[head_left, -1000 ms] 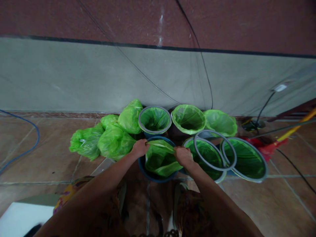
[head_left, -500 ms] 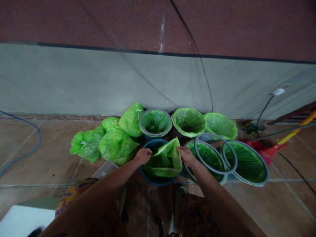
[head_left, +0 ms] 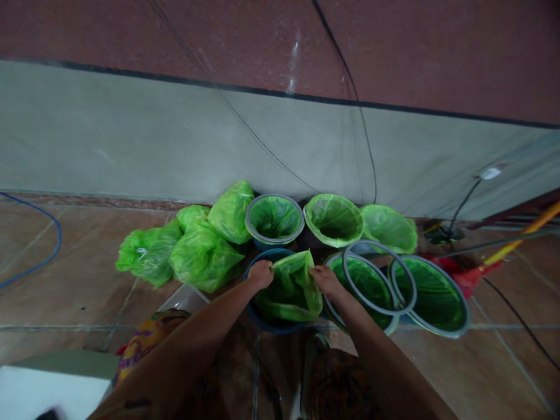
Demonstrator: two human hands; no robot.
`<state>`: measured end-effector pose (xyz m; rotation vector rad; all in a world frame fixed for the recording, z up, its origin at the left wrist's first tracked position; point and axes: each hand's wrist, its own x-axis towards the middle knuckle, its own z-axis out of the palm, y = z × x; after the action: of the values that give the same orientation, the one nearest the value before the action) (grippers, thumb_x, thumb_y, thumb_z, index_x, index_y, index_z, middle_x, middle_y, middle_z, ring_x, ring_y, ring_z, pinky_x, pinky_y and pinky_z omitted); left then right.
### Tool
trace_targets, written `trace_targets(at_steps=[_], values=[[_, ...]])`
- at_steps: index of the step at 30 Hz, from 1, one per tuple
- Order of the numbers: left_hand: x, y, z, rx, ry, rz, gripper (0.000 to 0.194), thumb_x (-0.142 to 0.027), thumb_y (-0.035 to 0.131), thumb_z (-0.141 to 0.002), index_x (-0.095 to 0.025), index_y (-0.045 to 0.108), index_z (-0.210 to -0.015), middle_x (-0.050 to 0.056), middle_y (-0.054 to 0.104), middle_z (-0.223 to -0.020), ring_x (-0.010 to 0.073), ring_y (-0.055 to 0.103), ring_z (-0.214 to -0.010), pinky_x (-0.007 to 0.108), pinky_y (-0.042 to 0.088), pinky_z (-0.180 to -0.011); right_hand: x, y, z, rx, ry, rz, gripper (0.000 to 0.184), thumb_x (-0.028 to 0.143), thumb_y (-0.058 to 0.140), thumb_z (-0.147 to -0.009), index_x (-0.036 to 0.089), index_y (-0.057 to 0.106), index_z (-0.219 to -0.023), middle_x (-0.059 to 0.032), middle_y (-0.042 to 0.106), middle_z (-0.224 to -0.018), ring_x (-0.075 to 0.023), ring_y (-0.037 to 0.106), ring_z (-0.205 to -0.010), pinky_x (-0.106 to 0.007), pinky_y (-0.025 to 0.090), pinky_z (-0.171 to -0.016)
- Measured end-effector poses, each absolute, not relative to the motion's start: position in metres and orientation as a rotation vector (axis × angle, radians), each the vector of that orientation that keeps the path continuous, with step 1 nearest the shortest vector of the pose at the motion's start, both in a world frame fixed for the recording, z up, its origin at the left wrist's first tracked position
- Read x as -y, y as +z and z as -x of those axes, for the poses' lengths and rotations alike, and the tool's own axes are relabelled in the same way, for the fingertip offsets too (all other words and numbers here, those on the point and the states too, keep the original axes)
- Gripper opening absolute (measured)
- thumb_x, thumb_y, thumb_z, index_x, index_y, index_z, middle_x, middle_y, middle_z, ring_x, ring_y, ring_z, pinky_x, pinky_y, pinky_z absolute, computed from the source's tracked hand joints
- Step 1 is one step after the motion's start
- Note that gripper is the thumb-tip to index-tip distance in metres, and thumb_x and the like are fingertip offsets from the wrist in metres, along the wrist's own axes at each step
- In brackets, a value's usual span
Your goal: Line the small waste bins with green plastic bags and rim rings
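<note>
- I see a green bag (head_left: 286, 291) sitting inside a blue bin (head_left: 280, 330), with its top spread wide.
- The left hand (head_left: 261, 275) is closed around the bag's edge, on its left side.
- The right hand (head_left: 326, 281) pinches the edge across from it, on the right.
- So neither hand is nearer; both touch the bag, and it lies between them.
- The back edge runs side to side from hand to hand, with a pointy corner poking up by the right hand.
- The rest of the bag droops down into the bin and toward the person's feet.
- A loose gray ring (head_left: 345, 265) lies close to the right hand, on top of the lined bins.
- Fat green bags (head_left: 203, 256) sit near the left hand.
</note>
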<state>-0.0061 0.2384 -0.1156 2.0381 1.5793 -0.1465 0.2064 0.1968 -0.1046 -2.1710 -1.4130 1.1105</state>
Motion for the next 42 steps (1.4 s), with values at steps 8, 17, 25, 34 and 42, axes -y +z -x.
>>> trace_targets(at_steps=[8,17,25,34,42], values=[[-0.226,-0.093,-0.006,-1.568,-0.109,-2.228,0.029,-0.025,0.034,-0.094,-0.015,0.056,-0.111,0.011,0.073,-0.091,0.0248,0.069,-0.092,0.046,0.042,-0.096,-0.195,-0.067,-0.179,2.121,0.205,2.072,0.066,0.019,0.055,-0.081,0.018,0.039,-0.145,-0.0143,0.035,-0.151,-0.031,0.039,-0.131,-0.044,0.034,-0.105],[-0.219,-0.07,0.008,-1.417,-0.004,-2.3,0.035,-0.047,0.037,-0.096,-0.019,0.054,-0.108,0.008,0.071,-0.092,0.0213,0.069,-0.09,0.029,0.049,-0.078,-0.208,-0.07,-0.176,2.037,0.52,2.061,0.03,0.024,0.043,-0.093,0.022,0.071,-0.102,-0.0061,0.07,-0.106,-0.0181,0.062,-0.099,-0.031,0.04,-0.095],[-0.238,-0.079,0.039,-1.538,-0.072,-2.236,0.021,-0.027,0.05,-0.087,-0.021,0.067,-0.098,0.006,0.071,-0.1,0.0204,0.066,-0.094,0.029,0.049,-0.081,-0.213,-0.071,-0.203,1.685,0.455,2.457,0.034,0.027,0.042,-0.091,0.022,0.072,-0.108,-0.0095,0.073,-0.102,-0.0222,0.067,-0.092,-0.03,0.046,-0.08],[-0.257,-0.072,0.049,-1.508,-0.031,-2.084,0.024,-0.033,0.053,-0.085,-0.019,0.072,-0.089,0.0,0.068,-0.076,0.014,0.062,-0.076,0.022,0.042,-0.065,-0.21,-0.066,-0.198,1.832,0.522,2.571,0.037,0.019,0.047,-0.085,0.017,0.066,-0.117,-0.0139,0.067,-0.113,-0.0251,0.062,-0.106,-0.034,0.046,-0.087],[-0.237,-0.069,0.034,-1.339,0.101,-2.401,0.027,-0.029,0.043,-0.093,-0.022,0.069,-0.092,0.003,0.067,-0.089,0.0156,0.062,-0.088,0.024,0.045,-0.078,-0.206,-0.055,-0.169,2.239,0.413,2.011,0.056,0.017,0.052,-0.084,0.022,0.047,-0.139,-0.0084,0.054,-0.138,-0.0236,0.046,-0.125,-0.038,0.032,-0.106]])
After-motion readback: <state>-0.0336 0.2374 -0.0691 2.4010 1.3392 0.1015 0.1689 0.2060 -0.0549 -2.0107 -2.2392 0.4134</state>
